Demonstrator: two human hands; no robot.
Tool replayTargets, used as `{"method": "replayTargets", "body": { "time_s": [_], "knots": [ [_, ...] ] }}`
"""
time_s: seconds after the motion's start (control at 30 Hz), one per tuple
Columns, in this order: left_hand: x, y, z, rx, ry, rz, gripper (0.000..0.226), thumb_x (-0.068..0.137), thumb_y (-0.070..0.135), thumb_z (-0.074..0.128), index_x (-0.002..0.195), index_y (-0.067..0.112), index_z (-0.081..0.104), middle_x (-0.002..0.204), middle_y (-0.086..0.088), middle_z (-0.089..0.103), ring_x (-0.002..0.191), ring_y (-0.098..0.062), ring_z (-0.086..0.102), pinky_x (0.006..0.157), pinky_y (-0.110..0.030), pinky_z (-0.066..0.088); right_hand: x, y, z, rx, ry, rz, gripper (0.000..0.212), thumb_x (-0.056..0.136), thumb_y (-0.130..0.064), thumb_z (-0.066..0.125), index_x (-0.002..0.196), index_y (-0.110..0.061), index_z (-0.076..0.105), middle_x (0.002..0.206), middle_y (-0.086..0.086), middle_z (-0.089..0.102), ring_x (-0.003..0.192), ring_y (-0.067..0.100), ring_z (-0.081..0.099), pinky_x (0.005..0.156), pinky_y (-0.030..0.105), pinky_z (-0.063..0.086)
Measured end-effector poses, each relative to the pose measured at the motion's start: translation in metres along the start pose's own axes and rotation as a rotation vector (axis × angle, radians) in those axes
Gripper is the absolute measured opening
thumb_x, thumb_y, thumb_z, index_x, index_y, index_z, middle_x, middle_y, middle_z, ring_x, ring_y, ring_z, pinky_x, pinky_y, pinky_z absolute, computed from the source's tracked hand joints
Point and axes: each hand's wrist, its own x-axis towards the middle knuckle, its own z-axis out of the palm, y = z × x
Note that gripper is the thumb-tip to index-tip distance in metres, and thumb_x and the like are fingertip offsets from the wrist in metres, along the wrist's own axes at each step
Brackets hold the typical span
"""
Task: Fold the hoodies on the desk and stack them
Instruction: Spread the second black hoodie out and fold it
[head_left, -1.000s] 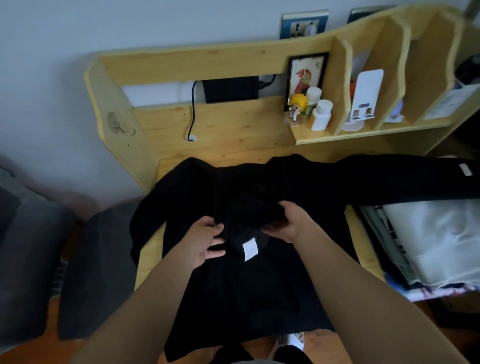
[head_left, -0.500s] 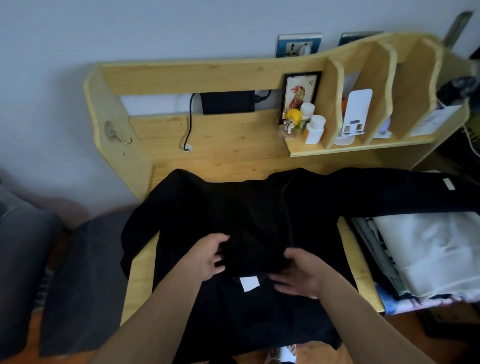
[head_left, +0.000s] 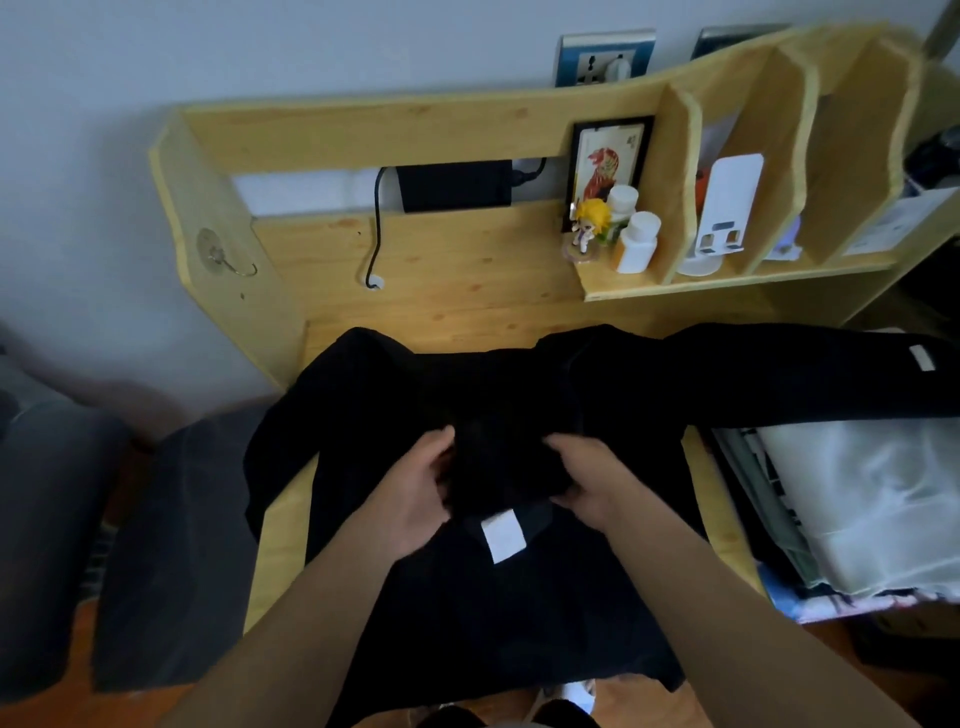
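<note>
A black hoodie (head_left: 467, 597) lies spread over the wooden desk (head_left: 280, 530), its hem hanging off the front edge. One sleeve droops over the left edge, the other stretches right with a white tag (head_left: 922, 358). The hood (head_left: 498, 467) is folded down onto the body, above a white neck label (head_left: 503, 535). My left hand (head_left: 415, 493) grips the hood's left side, fingers curled into the cloth. On the opposite side my right hand (head_left: 587, 483) holds the hood.
A shelf unit (head_left: 727, 280) at the desk's back holds a framed picture (head_left: 608, 166), a small figure (head_left: 587, 223) and white bottles (head_left: 636, 244). Pale folded fabric (head_left: 857, 509) is stacked at the right. A dark cushion (head_left: 171, 561) sits left of the desk.
The hood has been pulled toward me and down onto the hoodie's body. Both hands shifted with it and now hold its two sides.
</note>
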Motion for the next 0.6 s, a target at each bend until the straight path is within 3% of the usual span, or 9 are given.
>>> {"method": "replayTargets", "body": {
  "time_s": [0.1,0.17,0.23,0.27,0.33,0.4,0.43,0.5,0.6],
  "knots": [
    [-0.006,0.044,0.026,0.084,-0.094,0.219,0.053,0.099,0.025,0.065,0.148,0.036,0.048,0.136,0.004,0.067,0.127,-0.019,0.062,0.113,-0.049,0.043,-0.021,-0.049,0.002,-0.011,-0.17,-0.202,0.052,0.095,-0.061,0.051,0.116,-0.018,0.072,0.109,0.001,0.075,0.112,0.023,0.064,0.096,0.038,0.047],
    [-0.01,0.07,0.043,0.197,-0.123,0.339,0.077,0.098,0.01,0.063,0.159,0.037,0.025,0.138,0.004,0.065,0.127,-0.016,0.062,0.111,-0.043,0.044,-0.034,-0.071,0.003,-0.125,-0.308,-0.377,0.059,0.091,-0.07,0.049,0.128,-0.028,0.069,0.131,-0.007,0.067,0.128,0.014,0.054,0.111,0.038,0.037],
    [-0.011,0.089,0.058,0.269,-0.174,0.377,0.085,0.096,-0.009,0.055,0.161,0.035,0.021,0.147,-0.004,0.058,0.129,-0.018,0.061,0.108,-0.039,0.046,-0.04,-0.079,0.009,-0.306,-0.44,-0.501,0.065,0.087,-0.056,0.069,0.146,-0.044,0.045,0.152,-0.013,0.046,0.14,0.005,0.039,0.117,0.033,0.031],
    [-0.01,0.096,0.065,0.308,-0.197,0.376,0.087,0.093,-0.017,0.048,0.16,0.033,0.024,0.151,-0.006,0.053,0.131,-0.018,0.059,0.106,-0.037,0.048,-0.04,-0.081,0.013,-0.454,-0.458,-0.566,0.08,0.085,-0.039,0.076,0.151,-0.049,0.032,0.157,-0.016,0.035,0.142,0.002,0.033,0.114,0.023,0.032],
    [-0.008,0.106,0.076,0.421,-0.199,0.373,0.092,0.086,-0.026,0.04,0.159,0.029,0.03,0.157,-0.008,0.045,0.132,-0.016,0.056,0.101,-0.03,0.052,-0.031,-0.083,0.022,-0.766,-0.355,-0.723,0.106,0.082,-0.008,0.077,0.159,-0.042,0.012,0.158,-0.015,0.023,0.142,0.002,0.027,0.102,0.002,0.03],
    [-0.005,0.111,0.078,0.555,-0.17,0.385,0.095,0.084,-0.028,0.04,0.159,0.029,0.029,0.159,-0.006,0.04,0.127,-0.012,0.057,0.093,-0.024,0.055,-0.021,-0.086,0.027,-0.964,-0.178,-0.91,0.103,0.082,0.005,0.072,0.161,-0.026,0.014,0.154,-0.001,0.033,0.141,0.01,0.035,0.106,0.003,0.029],
    [-0.004,0.112,0.075,0.656,-0.153,0.4,0.097,0.085,-0.026,0.046,0.16,0.032,0.025,0.161,-0.003,0.036,0.125,-0.009,0.057,0.088,-0.021,0.055,-0.018,-0.091,0.026,-0.991,-0.08,-0.994,0.093,0.083,0.006,0.069,0.159,-0.021,0.022,0.148,0.003,0.044,0.135,0.012,0.043,0.11,0.011,0.033],
    [0.001,0.11,0.068,0.984,-0.084,0.427,0.105,0.087,-0.007,0.066,0.161,0.04,0.01,0.165,0.0,0.026,0.125,-0.006,0.053,0.089,-0.021,0.055,-0.02,-0.108,0.023,-0.921,0.1,-1.09,0.07,0.087,0.006,0.064,0.15,-0.016,0.043,0.126,0.001,0.062,0.115,0.01,0.057,0.103,0.022,0.044],
    [0.016,0.096,0.067,1.418,0.179,0.513,0.122,0.078,0.048,0.082,0.159,0.041,-0.009,0.164,0.0,0.021,0.144,-0.021,0.034,0.114,-0.046,0.04,-0.037,-0.136,0.027,-0.844,0.199,-1.168,0.048,0.088,-0.002,0.059,0.133,-0.018,0.059,0.104,-0.006,0.066,0.096,0.009,0.061,0.087,0.027,0.052]
  ]
}}
